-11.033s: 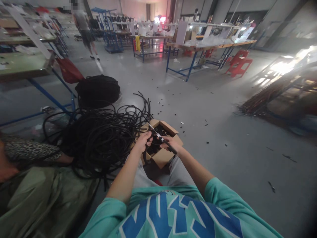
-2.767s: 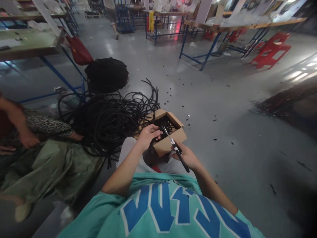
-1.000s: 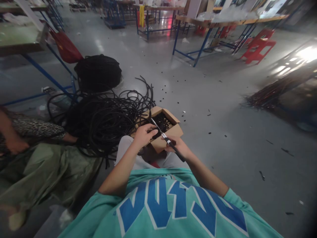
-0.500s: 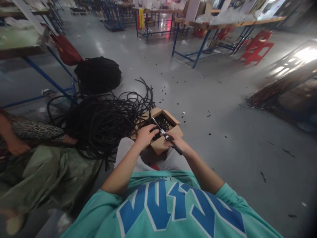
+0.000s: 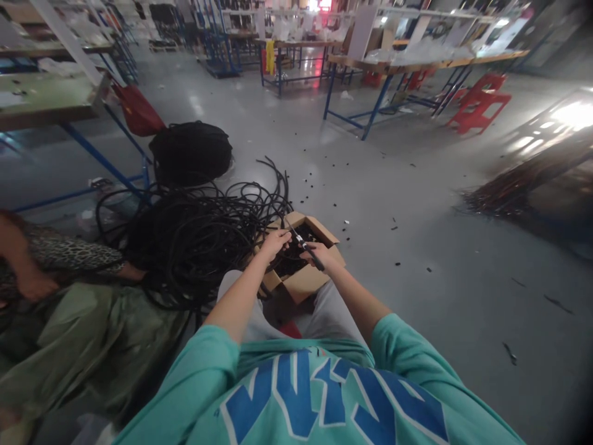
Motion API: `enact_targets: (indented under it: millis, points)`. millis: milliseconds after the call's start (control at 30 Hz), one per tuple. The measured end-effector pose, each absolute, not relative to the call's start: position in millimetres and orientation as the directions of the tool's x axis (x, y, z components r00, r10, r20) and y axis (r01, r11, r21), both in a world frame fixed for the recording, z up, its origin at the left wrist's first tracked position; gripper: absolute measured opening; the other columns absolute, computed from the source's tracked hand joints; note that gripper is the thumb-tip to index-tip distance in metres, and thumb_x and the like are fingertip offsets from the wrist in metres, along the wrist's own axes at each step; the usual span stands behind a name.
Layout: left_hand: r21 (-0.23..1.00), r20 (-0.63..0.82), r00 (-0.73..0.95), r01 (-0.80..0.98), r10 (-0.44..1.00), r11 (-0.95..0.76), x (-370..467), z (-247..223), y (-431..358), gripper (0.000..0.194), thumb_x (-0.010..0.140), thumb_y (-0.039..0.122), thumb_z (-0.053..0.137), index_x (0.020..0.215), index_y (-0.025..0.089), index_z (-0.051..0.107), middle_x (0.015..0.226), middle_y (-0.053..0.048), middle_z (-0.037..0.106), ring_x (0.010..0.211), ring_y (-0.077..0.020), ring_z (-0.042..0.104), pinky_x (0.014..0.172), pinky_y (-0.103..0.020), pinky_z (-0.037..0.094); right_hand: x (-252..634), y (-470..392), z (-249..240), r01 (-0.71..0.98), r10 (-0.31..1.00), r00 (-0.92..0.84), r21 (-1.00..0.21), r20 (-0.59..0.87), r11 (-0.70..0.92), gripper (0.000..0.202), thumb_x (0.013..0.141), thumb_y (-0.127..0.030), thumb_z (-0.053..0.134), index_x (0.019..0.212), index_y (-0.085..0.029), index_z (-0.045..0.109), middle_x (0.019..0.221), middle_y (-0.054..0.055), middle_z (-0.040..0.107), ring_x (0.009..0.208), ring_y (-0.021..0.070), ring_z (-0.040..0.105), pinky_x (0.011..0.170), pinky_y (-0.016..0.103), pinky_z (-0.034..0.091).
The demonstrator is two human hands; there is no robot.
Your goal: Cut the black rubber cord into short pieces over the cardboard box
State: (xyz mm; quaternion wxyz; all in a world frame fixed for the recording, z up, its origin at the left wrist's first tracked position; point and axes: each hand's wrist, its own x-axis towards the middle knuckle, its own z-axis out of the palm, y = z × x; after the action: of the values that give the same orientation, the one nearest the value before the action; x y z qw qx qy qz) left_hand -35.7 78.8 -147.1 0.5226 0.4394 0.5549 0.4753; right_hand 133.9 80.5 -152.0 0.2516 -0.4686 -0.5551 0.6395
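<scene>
My right hand (image 5: pixel 320 256) grips shears (image 5: pixel 309 252) with black handles and a white mark near the pivot. Their thin metal blade points away and to the left, over an open cardboard box (image 5: pixel 309 285). Beside the blade, my left hand (image 5: pixel 277 242) is closed in a pinch on what looks like a black tube, mostly hidden by the fingers. Many short black pieces (image 5: pixel 291 264) lie inside the box, which stands between my knees. A tangled heap of long black tubes (image 5: pixel 199 232) spreads over the floor to the left, against the box.
Left of me sits another person, with a hand (image 5: pixel 37 285) resting near a green cloth (image 5: pixel 102 315). Behind the heap stands a black bundle (image 5: pixel 191 151). Workbenches (image 5: pixel 365 68) and a red stool (image 5: pixel 479 108) are farther back. Small black scraps (image 5: pixel 397 264) dot the floor.
The view has tipped up slightly. My left hand has drawn a little away from the shears, its fingers now pinched together. The shears stay in my right hand.
</scene>
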Motion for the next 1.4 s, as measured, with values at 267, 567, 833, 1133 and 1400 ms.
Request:
enact_targets:
  millis: [267,567,833,1133,1400]
  points:
    - [0.971,-0.196,-0.089,-0.159,0.977,0.180,-44.6,-149.0,84.0,0.025,0.064,0.021,0.066,0.085,0.010,0.060,0.059,0.001,0.057,0.043,-0.0059,0.047,0.043,-0.018,0.032,142.9,86.3,-164.7,0.158,0.831,-0.458,-0.949,-0.315,-0.272,0.041,0.061,-0.038,0.066,0.094,-0.014,0.057,0.053,-0.005,0.049,0.044,0.0079,0.045,0.041,0.020,0.035]
    - [0.933,-0.199,-0.097,-0.323,0.975,0.159,-32.5,-122.8,37.0,0.038,0.056,0.029,0.072,0.085,0.014,0.052,0.073,-0.001,0.062,0.049,-0.0084,0.054,0.044,-0.021,0.039,168.7,45.2,-147.5,0.206,0.759,-0.611,-0.971,-0.227,-0.124,0.052,0.063,-0.041,0.069,0.109,-0.019,0.059,0.079,0.003,0.061,0.079,0.0186,0.055,0.067,0.028,0.044]
    - [0.975,-0.188,-0.160,-0.152,0.969,0.164,-17.7,-101.0,8.0,0.027,0.056,0.023,0.071,0.072,0.014,0.051,0.050,0.004,0.055,0.042,-0.0065,0.048,0.041,-0.019,0.037,172.8,29.2,-122.7,0.301,0.728,-0.667,-0.951,-0.159,0.068,0.060,0.067,-0.035,0.068,0.123,-0.020,0.052,0.085,0.002,0.062,0.080,0.0185,0.055,0.074,0.031,0.042]
    - [0.984,-0.154,-0.031,0.080,0.988,0.156,-19.2,-80.1,-7.6,0.013,0.063,0.023,0.063,0.068,0.012,0.057,0.047,0.003,0.054,0.042,-0.0074,0.047,0.043,-0.020,0.035,173.6,10.4,-93.7,0.404,0.767,-0.639,-0.875,-0.061,0.267,0.054,0.067,-0.031,0.065,0.119,-0.018,0.055,0.098,0.005,0.065,0.088,0.0220,0.057,0.077,0.032,0.043]
    - [0.791,-0.002,-0.151,0.604,0.989,0.094,-13.3,-78.3,-11.9,0.024,0.077,0.028,0.053,0.093,0.016,0.065,0.093,-0.009,0.069,0.081,-0.0203,0.063,0.073,-0.031,0.047,166.9,-1.9,-84.4,0.400,0.864,-0.499,-0.901,-0.062,0.167,0.038,0.061,-0.022,0.063,0.098,-0.014,0.065,0.082,0.001,0.065,0.077,0.0184,0.055,0.070,0.027,0.042]
